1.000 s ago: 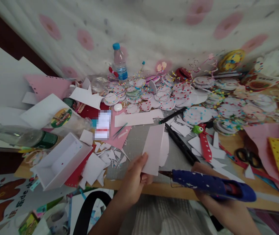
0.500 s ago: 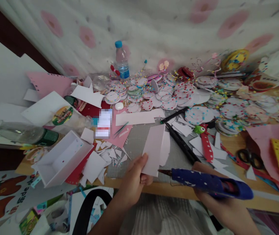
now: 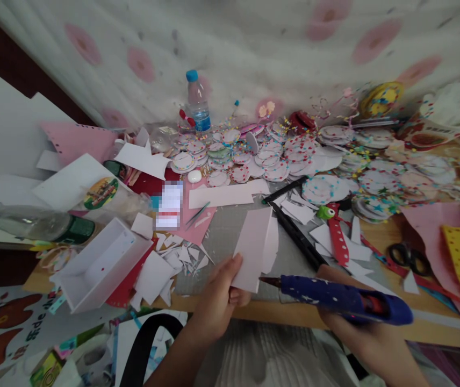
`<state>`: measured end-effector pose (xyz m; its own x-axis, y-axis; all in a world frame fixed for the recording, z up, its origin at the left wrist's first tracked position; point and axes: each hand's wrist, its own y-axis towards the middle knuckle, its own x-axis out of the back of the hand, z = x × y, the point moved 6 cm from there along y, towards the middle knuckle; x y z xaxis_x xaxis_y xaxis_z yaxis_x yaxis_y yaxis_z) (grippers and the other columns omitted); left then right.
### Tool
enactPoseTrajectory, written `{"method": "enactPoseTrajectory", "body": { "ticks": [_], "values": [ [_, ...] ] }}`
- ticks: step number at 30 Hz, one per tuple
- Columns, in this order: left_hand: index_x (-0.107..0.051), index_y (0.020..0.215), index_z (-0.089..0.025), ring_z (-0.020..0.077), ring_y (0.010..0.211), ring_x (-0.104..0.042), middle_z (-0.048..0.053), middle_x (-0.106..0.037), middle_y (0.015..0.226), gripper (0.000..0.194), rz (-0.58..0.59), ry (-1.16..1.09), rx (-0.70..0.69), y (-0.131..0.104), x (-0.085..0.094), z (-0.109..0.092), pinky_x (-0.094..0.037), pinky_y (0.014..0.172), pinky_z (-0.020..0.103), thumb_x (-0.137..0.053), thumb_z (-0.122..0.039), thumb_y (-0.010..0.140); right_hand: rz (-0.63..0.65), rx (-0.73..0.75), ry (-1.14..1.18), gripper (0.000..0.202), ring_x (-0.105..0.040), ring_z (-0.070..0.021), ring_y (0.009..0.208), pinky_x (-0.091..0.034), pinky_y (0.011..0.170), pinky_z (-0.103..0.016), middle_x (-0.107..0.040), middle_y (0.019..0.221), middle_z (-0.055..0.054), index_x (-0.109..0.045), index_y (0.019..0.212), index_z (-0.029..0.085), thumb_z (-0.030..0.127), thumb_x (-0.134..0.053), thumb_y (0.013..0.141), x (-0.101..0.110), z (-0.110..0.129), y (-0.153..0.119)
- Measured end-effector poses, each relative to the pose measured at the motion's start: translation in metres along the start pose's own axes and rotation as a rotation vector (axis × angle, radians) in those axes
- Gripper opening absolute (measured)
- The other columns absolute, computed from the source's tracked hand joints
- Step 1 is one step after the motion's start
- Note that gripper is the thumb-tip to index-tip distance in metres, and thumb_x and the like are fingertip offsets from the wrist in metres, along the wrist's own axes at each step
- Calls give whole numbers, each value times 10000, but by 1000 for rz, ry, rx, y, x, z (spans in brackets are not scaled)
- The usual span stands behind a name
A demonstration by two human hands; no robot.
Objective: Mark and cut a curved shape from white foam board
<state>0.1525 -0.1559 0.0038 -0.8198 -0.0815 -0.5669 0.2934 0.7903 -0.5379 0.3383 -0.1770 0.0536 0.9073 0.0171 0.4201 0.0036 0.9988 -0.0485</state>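
My left hand point(image 3: 222, 293) pinches the lower end of a pale rectangular foam or card piece point(image 3: 253, 244), thumb on its face, and holds it tilted above the table's front edge. Wrapped around a dark blue hot glue gun point(image 3: 338, 295) with white specks is my right hand point(image 3: 359, 333), its fingers partly hidden behind the gun. The gun's nozzle points left, at the lower right edge of the piece; whether it touches I cannot tell. Behind the held piece lies another white cut piece point(image 3: 271, 244) with a rounded edge.
At the left stand a white open box point(image 3: 103, 263) and a clear bottle lying down point(image 3: 32, 223). White scraps point(image 3: 155, 274), a black cutter-like tool point(image 3: 296, 234) and scissors point(image 3: 409, 258) surround the grey mat point(image 3: 225, 231). Decorated discs point(image 3: 278, 156) and a water bottle point(image 3: 198, 102) line the back.
Almost nothing differs. The glue gun's nozzle stays along the edge of the held piece, and the whole view has shifted slightly.
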Motion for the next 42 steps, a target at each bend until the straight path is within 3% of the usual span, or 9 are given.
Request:
{"method": "enactPoseTrajectory", "body": {
  "ticks": [7,23,37,42],
  "values": [
    [-399,606,-178,27,412,-158,-109,-253,457,439,18,15,3,-1,-1,0,-125,430,199,-670,-476,781,28,41,-19,141,-436,-128,525,-332,459,-240,-432,599,31,-465,649,226,249,-567,744,0,-3,2],
    [-388,577,-192,44,432,-152,-99,-221,463,453,13,33,17,-3,0,-1,-126,448,216,-663,-483,790,-33,13,4,205,-418,-121,485,-318,460,-247,-403,562,46,-419,607,231,235,-586,727,2,-4,2],
    [-549,676,-164,59,462,-251,-59,-379,507,433,-151,85,59,-7,10,2,-160,446,213,-762,-539,636,-30,3,-18,181,-426,-132,497,-329,459,-254,-411,578,42,-438,654,239,260,-579,765,5,-10,0],
    [-564,687,-163,64,464,-264,-56,-391,511,436,-145,87,58,-8,11,3,-175,445,215,-768,-542,626,-65,2,-20,232,-440,-137,496,-349,460,-257,-418,562,38,-398,618,244,267,-580,761,8,-10,0]
  ]
}}
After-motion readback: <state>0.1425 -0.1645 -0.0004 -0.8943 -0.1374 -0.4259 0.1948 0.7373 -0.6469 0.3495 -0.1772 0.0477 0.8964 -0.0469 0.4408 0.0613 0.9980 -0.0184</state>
